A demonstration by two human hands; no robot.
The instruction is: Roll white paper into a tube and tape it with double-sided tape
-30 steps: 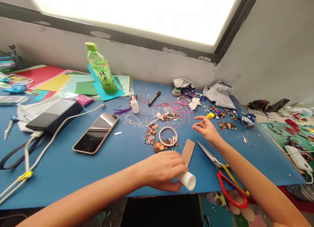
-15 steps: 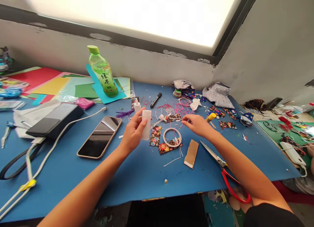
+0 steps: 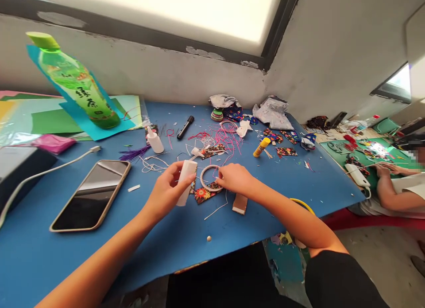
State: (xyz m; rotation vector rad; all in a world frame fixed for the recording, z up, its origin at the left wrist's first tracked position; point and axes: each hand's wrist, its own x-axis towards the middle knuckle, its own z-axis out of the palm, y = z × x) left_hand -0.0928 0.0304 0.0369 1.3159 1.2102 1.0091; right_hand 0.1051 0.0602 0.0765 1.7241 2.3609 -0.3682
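Held upright but slightly tilted, a white strip-like piece [image 3: 186,184] is in my left hand [image 3: 168,188], with the fingers closed around it. My right hand [image 3: 234,178] has its fingertips pinched at the right edge of a white ring [image 3: 203,178]; whether they grip the ring or a thread is hidden. Floral fabric pieces [image 3: 203,195] lie under and beside the ring. Below my right hand is a brown card piece [image 3: 239,203], partly covered. A white string [image 3: 216,210] lies in front of the ring.
A phone [image 3: 94,195], green bottle [image 3: 81,86] and white glue bottle [image 3: 155,141] stand or lie leftward. A black marker [image 3: 185,127], pink threads [image 3: 229,133] and yellow glue stick [image 3: 261,147] are farther back. Another person's arm [image 3: 393,188] rests at the right table.
The view has shifted right and closer. My right hand has come down from above the threads to the ring. My left hand still holds the white piece, now more tilted.
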